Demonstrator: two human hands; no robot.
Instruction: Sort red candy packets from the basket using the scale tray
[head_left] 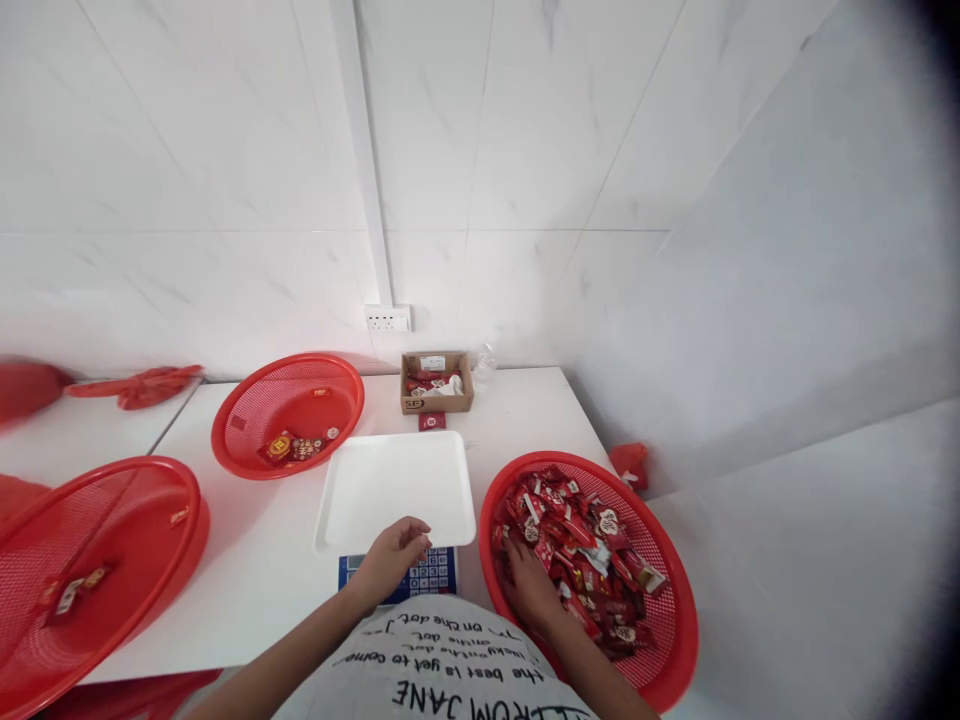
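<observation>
My right hand (532,590) is down inside a red plastic basket (681,640) at the right, against the near left part of a heap of small red wrapped packets (581,560). Its fingertips are hidden among them, so whether they grip anything does not show. My left hand (395,558) hovers over the blue keypad of a weighing scale (435,572), by the near edge of the scale's white tray (397,485). Nothing is in it; the fingers are loosely bent, with the thumb apart. The tray's surface is bare.
Behind the tray stand a small cardboard box (437,402) holding red packets and one red packet (432,422). Two more red baskets, one at back left (225,440) and one at near left (196,500), hold a few packets. A red bag (630,462) sits by the right wall.
</observation>
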